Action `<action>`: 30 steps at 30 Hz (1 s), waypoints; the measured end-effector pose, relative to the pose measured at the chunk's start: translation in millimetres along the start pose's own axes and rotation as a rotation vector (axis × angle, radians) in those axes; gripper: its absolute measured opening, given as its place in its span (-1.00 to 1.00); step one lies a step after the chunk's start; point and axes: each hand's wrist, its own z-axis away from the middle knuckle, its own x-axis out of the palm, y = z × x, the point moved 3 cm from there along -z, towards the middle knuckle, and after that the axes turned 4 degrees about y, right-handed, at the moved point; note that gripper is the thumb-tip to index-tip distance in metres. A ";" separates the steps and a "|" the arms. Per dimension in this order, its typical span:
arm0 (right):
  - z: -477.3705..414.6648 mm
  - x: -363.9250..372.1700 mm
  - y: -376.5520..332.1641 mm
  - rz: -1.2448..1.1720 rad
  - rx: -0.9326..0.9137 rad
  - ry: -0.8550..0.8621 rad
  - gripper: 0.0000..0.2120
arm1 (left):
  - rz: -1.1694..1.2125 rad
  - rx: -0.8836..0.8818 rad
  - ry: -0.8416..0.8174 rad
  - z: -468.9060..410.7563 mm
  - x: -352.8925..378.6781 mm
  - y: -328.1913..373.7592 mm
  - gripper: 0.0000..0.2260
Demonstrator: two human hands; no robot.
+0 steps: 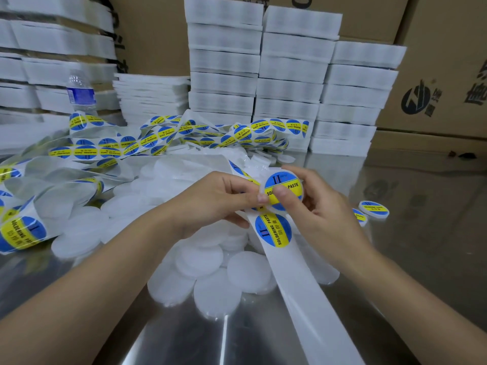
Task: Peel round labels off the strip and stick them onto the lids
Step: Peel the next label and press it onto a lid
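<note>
Several brown cardboard boxes (434, 75) fill the background, one printed with a dark logo. In front of them rise tall stacks of white packs (290, 75), and more of these stacks stand at the far left. All of this stands on a shiny steel desk (421, 259), which reflects the boxes.

Across the middle of the desk spreads a heap of plain white round lids (205, 259), overlapping one another. Behind and left of the heap the strip (110, 148) lies in loose tangled loops, carrying round blue and yellow labels that read SOLDERING PASTE. A clear water bottle (80, 93) with a blue wrapper stands upright behind the tangle.

Over the heap, the left hand (210, 201) has its fingers curled round the strip, which comes out below it and runs down toward the camera as bare white backing. One label (274, 229) is on the strip just below the hands.

The right hand (316, 206) grips a lid (303, 194) raised above the heap, with its fingers curled behind it. Its thumb presses on the round label (288, 184) that covers the lid's face. The left thumb tip touches that label's left edge.

Just right of the right wrist, two labelled lids (373, 208) lie flat on the desk, one partly hidden by the hand.
</note>
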 end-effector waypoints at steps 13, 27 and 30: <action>-0.6 1.3 8.2 0.097 0.021 0.059 -0.50 | -0.063 0.035 -0.093 0.9 4.2 -0.4 -0.78; -2.7 -1.1 7.9 0.228 -0.028 0.113 -0.43 | -0.137 0.000 -0.082 -1.0 4.6 -4.5 -0.94; -2.5 -2.4 6.8 0.236 -0.041 0.115 -0.44 | -0.145 -0.007 -0.080 -1.2 5.2 -5.2 -0.90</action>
